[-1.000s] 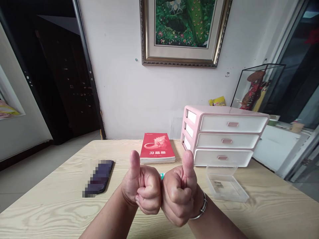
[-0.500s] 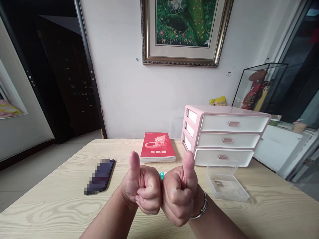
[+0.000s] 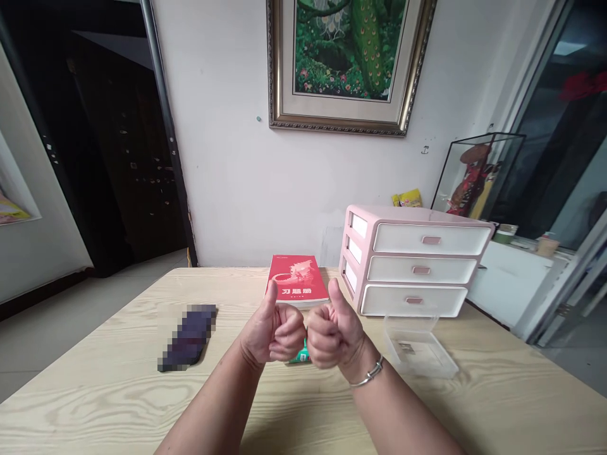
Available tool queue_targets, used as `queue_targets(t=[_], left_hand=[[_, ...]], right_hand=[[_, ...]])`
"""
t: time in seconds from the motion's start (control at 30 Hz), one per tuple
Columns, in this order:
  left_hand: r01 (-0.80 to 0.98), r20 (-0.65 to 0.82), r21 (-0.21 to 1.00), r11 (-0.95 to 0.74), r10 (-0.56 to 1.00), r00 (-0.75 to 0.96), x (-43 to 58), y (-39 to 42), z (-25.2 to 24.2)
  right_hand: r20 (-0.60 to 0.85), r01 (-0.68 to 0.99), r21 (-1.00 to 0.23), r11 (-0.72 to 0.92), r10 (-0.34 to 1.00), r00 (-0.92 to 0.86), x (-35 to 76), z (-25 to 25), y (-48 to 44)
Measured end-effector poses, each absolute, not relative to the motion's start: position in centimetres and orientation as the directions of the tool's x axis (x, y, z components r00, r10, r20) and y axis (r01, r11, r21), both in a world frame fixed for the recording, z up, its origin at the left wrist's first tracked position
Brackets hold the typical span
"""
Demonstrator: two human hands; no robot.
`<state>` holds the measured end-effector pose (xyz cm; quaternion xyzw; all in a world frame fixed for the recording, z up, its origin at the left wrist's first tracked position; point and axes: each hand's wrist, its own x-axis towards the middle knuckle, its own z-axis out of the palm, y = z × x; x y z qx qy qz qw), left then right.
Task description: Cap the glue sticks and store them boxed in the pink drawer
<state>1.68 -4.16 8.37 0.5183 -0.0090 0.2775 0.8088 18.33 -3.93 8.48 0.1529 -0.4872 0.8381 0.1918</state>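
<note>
Left hand (image 3: pixel 274 332) and right hand (image 3: pixel 336 335) side by side above a pale wood table (image 3: pixel 95 395), each curled into a closed fist with the thumb standing up, fingers folded into the palm and clamped on no object. Knuckles of the two fists touching or very nearly so, too close to separate from this angle. Silver bracelet (image 3: pixel 370 374) around the right wrist. Directly below the meeting point of the fists, a small green-and-white item (image 3: pixel 300 356) on the table, mostly hidden by the hands, its kind impossible to make out. Just beyond the fists, a red book (image 3: pixel 296 280) lying flat, partly behind the left thumb. To the right, a pink-and-white three-drawer unit (image 3: pixel 412 262) standing on the table, with a clear plastic box (image 3: pixel 417 347) in front of it, near the right hand but apart from it. Well to the left, a dark phone (image 3: pixel 187 338), pixelated, lying flat. Above the table's far edge, a framed peacock picture (image 3: pixel 346 63) on the white wall.
</note>
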Motion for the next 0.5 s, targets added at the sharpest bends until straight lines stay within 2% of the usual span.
queue_targets(t=[0.07, 0.13, 0.17, 0.23, 0.3, 0.33, 0.4, 0.5], left_hand=[[-0.436, 0.227, 0.890, 0.137, 0.695, 0.682, 1.4, -3.6, 8.2], [-0.237, 0.164, 0.969, -0.072, 0.902, 0.399, 1.0, -3.3, 8.0], [-0.066, 0.155, 0.988, -0.143, 0.954, 0.258, 0.7, -3.3, 7.9], [0.305, 0.191, 0.931, -0.202, 0.979, 0.067, 0.3, -3.5, 7.2], [0.556, 0.262, 0.797, -0.236, 0.964, 0.033, 0.2, -3.7, 6.1], [0.628, 0.295, 0.733, -0.260, 0.954, 0.051, 0.3, -3.9, 5.4], [0.706, 0.332, 0.636, -0.311, 0.937, 0.113, 0.6, -4.2, 4.0], [0.763, 0.321, 0.536, -0.361, 0.923, 0.211, 1.5, -4.3, 2.1]], right_hand=[[0.330, -0.517, -0.805, -0.293, 0.503, -0.799, 19.8, 8.8, -3.5], [0.227, -0.456, -0.889, -0.041, 0.825, -0.518, 21.3, 9.1, -3.3], [0.198, -0.329, -0.940, 0.088, 0.926, -0.320, 22.0, 9.1, -3.4], [0.246, 0.120, -0.964, 0.238, 0.968, 0.055, 23.2, 8.6, -3.5], [0.358, 0.569, -0.803, 0.178, 0.907, 0.221, 24.1, 7.7, -3.7], [0.376, 0.708, -0.697, 0.112, 0.898, 0.228, 24.5, 7.0, -3.8], [0.319, 0.830, -0.558, 0.003, 0.924, 0.211, 24.9, 5.6, -4.0], [0.187, 0.866, -0.496, -0.063, 0.966, 0.178, 25.2, 3.8, -4.1]])
